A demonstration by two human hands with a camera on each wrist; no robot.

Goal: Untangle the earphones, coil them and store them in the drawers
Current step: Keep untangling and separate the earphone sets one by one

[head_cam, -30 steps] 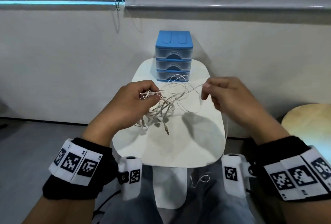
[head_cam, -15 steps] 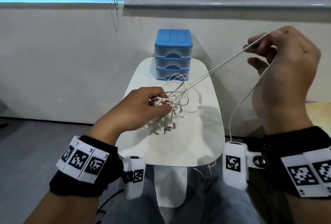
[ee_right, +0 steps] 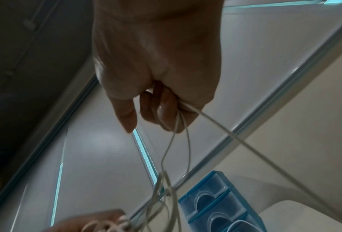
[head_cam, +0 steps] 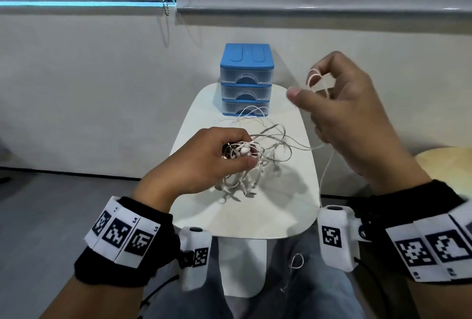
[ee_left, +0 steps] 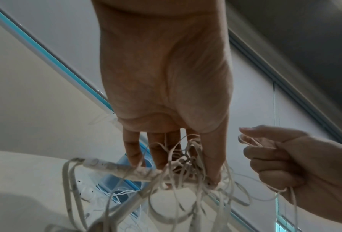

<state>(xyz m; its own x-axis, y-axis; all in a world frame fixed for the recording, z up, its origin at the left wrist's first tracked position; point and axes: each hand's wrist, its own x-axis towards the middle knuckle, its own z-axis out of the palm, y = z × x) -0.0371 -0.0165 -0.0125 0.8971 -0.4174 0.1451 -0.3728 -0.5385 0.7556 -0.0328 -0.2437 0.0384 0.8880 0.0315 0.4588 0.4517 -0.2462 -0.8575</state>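
Your right hand [head_cam: 350, 114] is dropping back from upper right, now pinching a looped cord [head_cam: 313, 81]; your left hand [head_cam: 204, 160] is gripping the earphones [head_cam: 258, 160] at frame centre, cord running rightward between them.

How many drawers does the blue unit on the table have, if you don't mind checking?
3, stacked: the top drawer under the blue lid, the middle drawer below it, and the bottom drawer on the table. All are closed.

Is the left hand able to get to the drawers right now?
Probably not yet. The left hand grips the tangle, so its fingers are busy. The drawers stand shut at the table's far end, with nothing but loose cord in front.
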